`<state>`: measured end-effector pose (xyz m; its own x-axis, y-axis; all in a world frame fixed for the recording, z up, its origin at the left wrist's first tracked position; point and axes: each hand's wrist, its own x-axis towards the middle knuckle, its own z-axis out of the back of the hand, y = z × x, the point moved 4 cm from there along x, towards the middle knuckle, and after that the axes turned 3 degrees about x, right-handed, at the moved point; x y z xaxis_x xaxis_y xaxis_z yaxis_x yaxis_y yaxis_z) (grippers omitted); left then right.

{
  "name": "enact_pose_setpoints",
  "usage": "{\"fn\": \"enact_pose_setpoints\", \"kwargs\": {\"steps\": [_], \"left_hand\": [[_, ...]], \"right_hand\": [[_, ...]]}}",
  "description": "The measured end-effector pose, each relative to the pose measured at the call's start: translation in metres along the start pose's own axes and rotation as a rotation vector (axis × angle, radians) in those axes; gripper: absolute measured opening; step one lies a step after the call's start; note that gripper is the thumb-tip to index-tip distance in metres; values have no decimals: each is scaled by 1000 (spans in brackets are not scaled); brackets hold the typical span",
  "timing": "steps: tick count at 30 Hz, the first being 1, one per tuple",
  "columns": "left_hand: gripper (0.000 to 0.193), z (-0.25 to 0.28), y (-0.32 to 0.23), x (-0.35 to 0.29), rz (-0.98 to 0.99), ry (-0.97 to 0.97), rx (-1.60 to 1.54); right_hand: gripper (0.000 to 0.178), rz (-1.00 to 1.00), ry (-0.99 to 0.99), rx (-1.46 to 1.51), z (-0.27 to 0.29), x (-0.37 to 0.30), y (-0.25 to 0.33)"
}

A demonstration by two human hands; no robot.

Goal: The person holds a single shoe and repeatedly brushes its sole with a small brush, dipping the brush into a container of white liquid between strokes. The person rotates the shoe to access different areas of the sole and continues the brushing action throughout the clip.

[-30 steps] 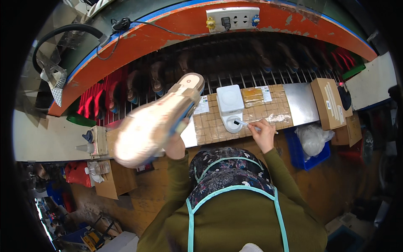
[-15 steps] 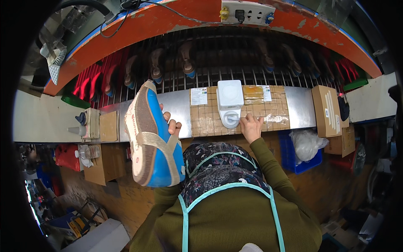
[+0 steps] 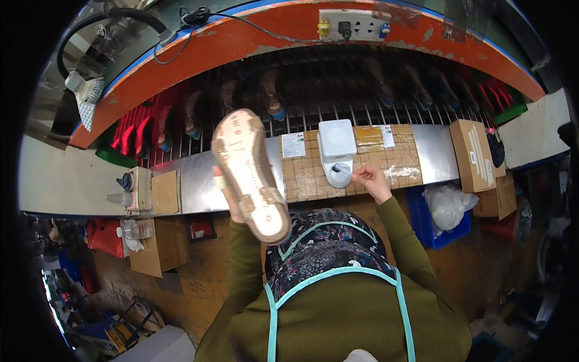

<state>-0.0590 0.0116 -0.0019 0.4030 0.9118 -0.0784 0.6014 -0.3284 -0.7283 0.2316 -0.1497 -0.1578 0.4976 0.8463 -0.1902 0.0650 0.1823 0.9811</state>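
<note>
My left hand (image 3: 231, 205) is wrapped round a sandal (image 3: 241, 160) with a blue form inside it. The pale sole faces up, toe pointing away, raised over the front edge of the bench. Fingers pinched, my right hand (image 3: 373, 182) holds a small thin tool (image 3: 342, 169) with a grey end. That end is over the round cup at the front of a white dispenser (image 3: 337, 140). What the tool's tip touches is too small to tell. The dispenser stands on a taped cardboard sheet (image 3: 395, 172).
Behind the bench runs a roller conveyor (image 3: 325, 105) carrying several shoes. Cardboard boxes (image 3: 473, 154) stand at right, above a blue bin (image 3: 443, 240) with a plastic bag. A small box (image 3: 140, 188) and a cardboard piece (image 3: 165, 193) are at left. A brush (image 3: 87, 99) hangs upper left.
My left hand has turned the sandal from its side to sole up and moved it slightly right. My right hand has drawn back a little from the cup, with the thin tool now showing.
</note>
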Motion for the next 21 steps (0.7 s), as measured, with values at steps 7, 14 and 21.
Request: {"fn": "enact_pose_setpoints", "kwargs": {"steps": [7, 14, 21], "left_hand": [[88, -45, 1, -1, 94, 232, 141], [85, -48, 3, -7, -104, 342, 453], [80, -48, 0, -13, -177, 298, 590]], "right_hand": [[16, 917, -352, -484, -64, -63, 226], [15, 857, -188, -304, -95, -66, 244], [14, 873, -176, -285, -101, -51, 252]]}}
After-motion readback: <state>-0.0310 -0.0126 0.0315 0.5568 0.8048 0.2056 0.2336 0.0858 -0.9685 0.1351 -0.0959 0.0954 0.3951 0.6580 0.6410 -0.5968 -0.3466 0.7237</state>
